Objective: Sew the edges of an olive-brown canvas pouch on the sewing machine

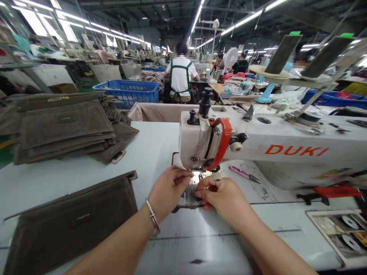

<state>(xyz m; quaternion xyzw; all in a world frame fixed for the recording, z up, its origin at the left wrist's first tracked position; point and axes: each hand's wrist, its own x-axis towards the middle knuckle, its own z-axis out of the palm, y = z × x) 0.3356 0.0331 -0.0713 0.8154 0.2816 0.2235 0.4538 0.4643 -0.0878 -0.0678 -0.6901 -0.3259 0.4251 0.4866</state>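
Observation:
A white sewing machine (195, 141) with a red guard stands over the light table. My left hand (172, 187), a silver bangle at its wrist, is closed just in front and left of the lit needle area, thumb and fingertips pressed together. My right hand (218, 193) is closed in a pinch just right of it. Whatever lies between the fingertips of either hand is too small to make out. Below them is the metal plate (189, 197). A dark grey-brown fabric panel (83, 217) with a small label lies left of my left forearm.
Stacked dark fabric pieces (65, 126) sit at the table's back left. Pink-handled snips (243, 173) lie under the machine arm. A bobbin tray (338, 236) is at the right. Beyond are a blue basket (137, 93) and a seated person (180, 74); thread cones (282, 55) stand upper right.

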